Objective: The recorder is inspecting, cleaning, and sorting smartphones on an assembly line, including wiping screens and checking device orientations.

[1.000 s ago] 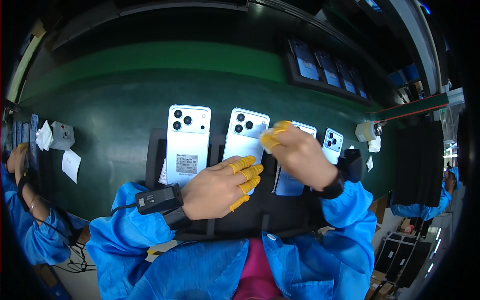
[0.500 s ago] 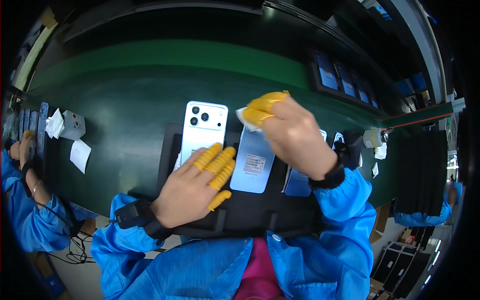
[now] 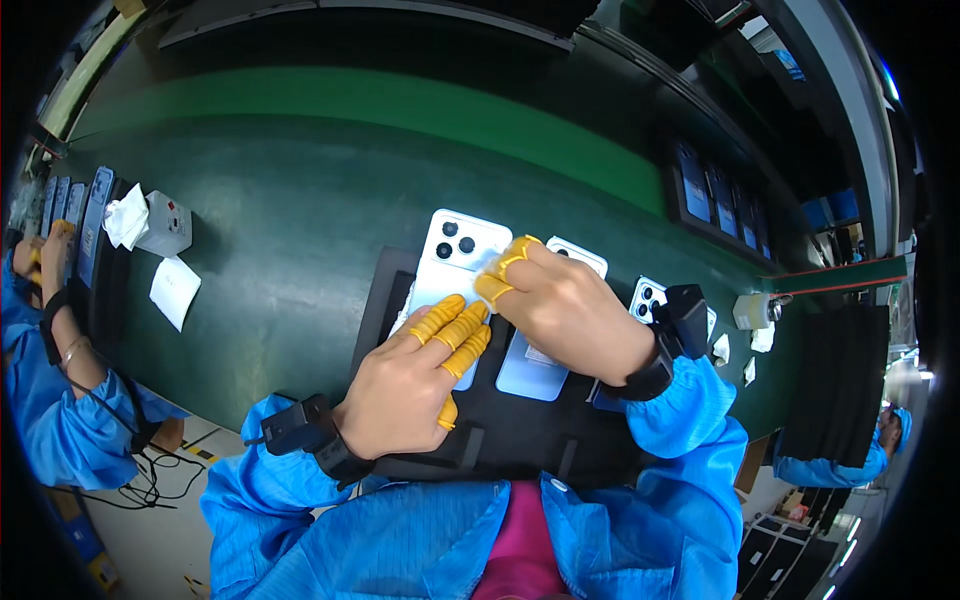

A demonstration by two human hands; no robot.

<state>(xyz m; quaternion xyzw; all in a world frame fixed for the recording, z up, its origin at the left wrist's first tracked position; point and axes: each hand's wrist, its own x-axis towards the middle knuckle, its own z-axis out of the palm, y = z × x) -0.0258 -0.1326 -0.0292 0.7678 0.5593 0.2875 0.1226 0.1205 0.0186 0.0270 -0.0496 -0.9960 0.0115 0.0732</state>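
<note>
left hand [image 3: 400, 392] flat, fingers spread over the pale phone [image 3: 450, 275]; right hand [image 3: 565, 312] pinching a wipe [image 3: 485, 268] (blurry) over its edge. tissue [image 3: 127, 217] pokes from a white box [image 3: 168, 225].

Phone back [image 3: 437, 280] smooth, v. glossy; tray [image 3: 520, 435] matt; sleeve [image 3: 683, 412] cloth w/ sheen; tissue [image 3: 127, 218] ppr

On the surface [image 3: 280, 200], a tray [image 3: 520, 440] lies before the person. Over it, the left hand [image 3: 402, 380] rests across the leftmost phone [image 3: 436, 284]; the right hand [image 3: 560, 305] is above the next phone [image 3: 530, 375]. Another phone [image 3: 648, 300] lies farther right. A tissue box [image 3: 170, 225] stands far left, a paper slip [image 3: 175, 292] nearer than it; a bottle [image 3: 750, 312] stands far right.
</note>
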